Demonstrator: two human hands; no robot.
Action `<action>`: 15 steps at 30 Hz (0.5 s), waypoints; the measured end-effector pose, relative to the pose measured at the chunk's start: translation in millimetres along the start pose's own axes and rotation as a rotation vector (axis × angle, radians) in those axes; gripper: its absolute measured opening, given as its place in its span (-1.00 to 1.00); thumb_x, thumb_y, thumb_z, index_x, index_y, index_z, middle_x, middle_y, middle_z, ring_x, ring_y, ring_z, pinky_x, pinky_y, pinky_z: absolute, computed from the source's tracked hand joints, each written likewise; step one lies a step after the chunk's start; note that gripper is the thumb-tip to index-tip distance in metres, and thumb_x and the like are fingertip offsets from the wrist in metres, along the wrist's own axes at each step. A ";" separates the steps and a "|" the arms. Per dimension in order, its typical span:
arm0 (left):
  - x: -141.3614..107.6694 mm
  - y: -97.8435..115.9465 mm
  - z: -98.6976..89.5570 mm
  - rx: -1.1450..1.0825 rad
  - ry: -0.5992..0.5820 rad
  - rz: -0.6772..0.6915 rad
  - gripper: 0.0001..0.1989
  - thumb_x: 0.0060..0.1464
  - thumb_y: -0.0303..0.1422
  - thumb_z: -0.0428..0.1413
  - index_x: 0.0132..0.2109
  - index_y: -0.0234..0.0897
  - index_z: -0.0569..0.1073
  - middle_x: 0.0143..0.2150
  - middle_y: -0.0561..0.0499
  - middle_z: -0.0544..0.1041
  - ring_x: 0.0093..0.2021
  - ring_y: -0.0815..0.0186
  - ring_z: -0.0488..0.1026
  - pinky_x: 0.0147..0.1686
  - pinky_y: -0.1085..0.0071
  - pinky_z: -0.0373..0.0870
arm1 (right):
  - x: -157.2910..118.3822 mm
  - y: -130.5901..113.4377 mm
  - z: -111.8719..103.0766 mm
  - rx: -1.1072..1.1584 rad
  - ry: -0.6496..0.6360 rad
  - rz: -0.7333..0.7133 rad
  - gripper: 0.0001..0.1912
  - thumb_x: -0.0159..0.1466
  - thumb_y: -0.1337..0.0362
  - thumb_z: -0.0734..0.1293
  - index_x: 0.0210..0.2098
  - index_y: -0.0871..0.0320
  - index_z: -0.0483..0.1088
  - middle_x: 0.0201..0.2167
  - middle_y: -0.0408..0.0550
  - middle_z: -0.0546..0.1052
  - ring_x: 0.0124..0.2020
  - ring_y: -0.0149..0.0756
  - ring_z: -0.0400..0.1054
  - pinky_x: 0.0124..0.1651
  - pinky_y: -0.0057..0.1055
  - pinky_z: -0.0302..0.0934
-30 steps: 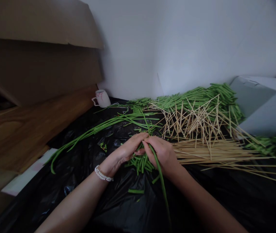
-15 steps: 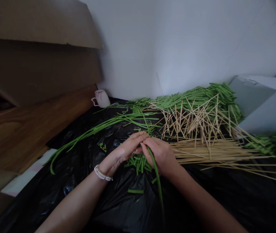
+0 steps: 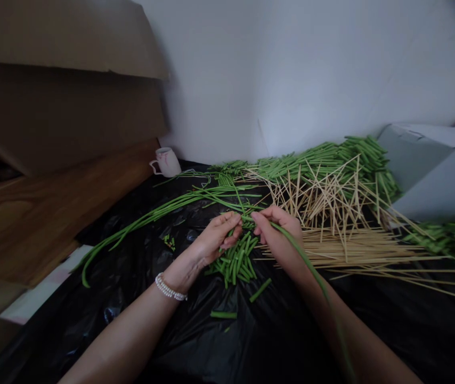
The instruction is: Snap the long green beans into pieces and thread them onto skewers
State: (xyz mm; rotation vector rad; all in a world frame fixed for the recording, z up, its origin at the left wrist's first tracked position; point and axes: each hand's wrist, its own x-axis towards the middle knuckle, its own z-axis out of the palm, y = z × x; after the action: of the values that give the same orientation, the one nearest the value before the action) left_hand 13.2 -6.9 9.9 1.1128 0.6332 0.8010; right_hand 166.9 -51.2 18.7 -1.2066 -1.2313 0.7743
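A long green garlic scape runs from between my hands, over my right forearm and down toward the lower edge. My right hand pinches it close to its end. My left hand, with a beaded bracelet at the wrist, is closed with thumb and forefinger on the same scape's end, a short gap from the right fingers. Beneath the hands lies a pile of short cut scape pieces. Two loose pieces, one nearer piece and one tilted piece, lie on the black plastic sheet.
Whole scapes stretch out on the left. Thin wooden sticks lie right, with more heaped behind. Skewered green rows line the wall. A mug, a cardboard box and a white box stand around.
My hands have moved from overlapping to slightly apart, the right one shifting right. The held scape has swung from hanging between my arms to lying across my right forearm.
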 end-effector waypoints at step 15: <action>-1.8 9.1 -3.2 -0.067 -0.006 -0.058 -0.69 0.15 -0.22 0.17 -0.40 -0.29 0.25 -0.61 0.20 0.21 -0.71 0.60 -0.02 -0.73 0.63 -0.19 | 9.5 3.8 -8.5 0.366 -0.146 0.182 -0.60 0.10 0.04 0.47 -0.59 0.14 0.27 -0.76 -0.31 0.31 -0.77 -0.58 0.04 -0.71 -0.59 -0.14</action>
State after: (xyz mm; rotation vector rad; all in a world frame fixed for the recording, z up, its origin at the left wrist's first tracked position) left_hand 7.5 -4.6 17.6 1.0316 0.6269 0.7640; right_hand 177.9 -43.6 18.5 -0.9805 -1.0472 1.1843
